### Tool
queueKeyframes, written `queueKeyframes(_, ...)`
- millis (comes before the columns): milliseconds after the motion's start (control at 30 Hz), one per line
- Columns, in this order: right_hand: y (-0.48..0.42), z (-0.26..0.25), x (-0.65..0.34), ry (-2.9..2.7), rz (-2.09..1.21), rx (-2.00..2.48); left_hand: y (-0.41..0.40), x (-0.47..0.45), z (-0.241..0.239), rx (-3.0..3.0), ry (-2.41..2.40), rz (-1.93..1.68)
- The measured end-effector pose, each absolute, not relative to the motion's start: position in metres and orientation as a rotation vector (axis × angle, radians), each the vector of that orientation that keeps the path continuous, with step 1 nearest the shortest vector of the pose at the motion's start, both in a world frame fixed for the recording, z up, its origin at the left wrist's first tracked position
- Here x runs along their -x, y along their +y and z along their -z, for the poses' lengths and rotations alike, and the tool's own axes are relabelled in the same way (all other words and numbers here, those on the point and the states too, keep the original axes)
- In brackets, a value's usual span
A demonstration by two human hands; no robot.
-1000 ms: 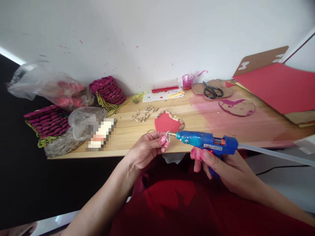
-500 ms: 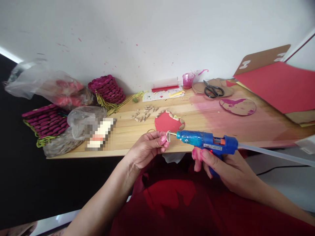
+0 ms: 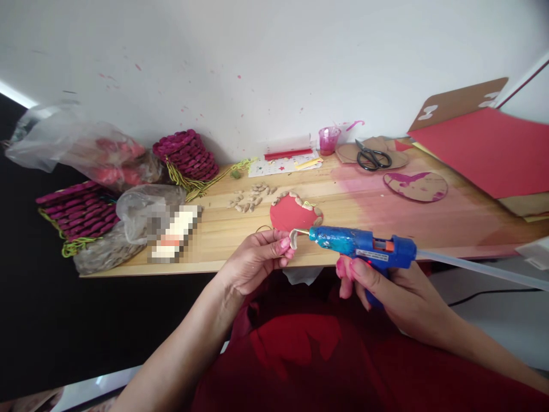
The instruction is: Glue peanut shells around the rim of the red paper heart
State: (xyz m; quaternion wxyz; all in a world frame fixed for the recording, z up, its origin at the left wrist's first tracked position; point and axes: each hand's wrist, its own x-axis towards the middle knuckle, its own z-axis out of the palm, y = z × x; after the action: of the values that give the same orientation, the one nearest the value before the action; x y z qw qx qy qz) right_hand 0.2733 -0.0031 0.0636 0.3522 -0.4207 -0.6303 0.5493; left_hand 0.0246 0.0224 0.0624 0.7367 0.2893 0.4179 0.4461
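Note:
My left hand point(image 3: 261, 254) pinches a small pale shell point(image 3: 293, 239), like a nut shell, between thumb and fingers. My right hand point(image 3: 377, 280) is wrapped round the handle of a blue hot glue gun point(image 3: 343, 241), a clear glue stick point(image 3: 472, 266) running out of its back. The gun's metal nozzle points left at the shell's upper edge, at or very near it. Just behind, on the table, lies a red disc point(image 3: 289, 215) with similar shells along part of its rim. Several loose shells point(image 3: 253, 197) are spread to its left.
Purple woven pieces point(image 3: 186, 160) with green yarn and plastic bags point(image 3: 146, 212) sit at the left. Black scissors point(image 3: 373, 157), a pink-stained cup point(image 3: 328, 141) and a painted cardboard disc point(image 3: 415, 187) are at the back right. Red sheets point(image 3: 484, 151) lie far right. A wall stands behind the table.
The glue gun has shifted very slightly right, and its nozzle tip sits a little off the shell's upper edge. My left hand keeps its pinch on the shell.

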Motion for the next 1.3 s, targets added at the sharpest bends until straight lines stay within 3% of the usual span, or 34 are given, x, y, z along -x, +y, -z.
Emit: queueKeyframes(1300,-0.0017,-0.061,-0.2742,-1.646,-1.392,1.103,0.0251,-0.0221,-0.0596,-0.634,0.89,-0.981)
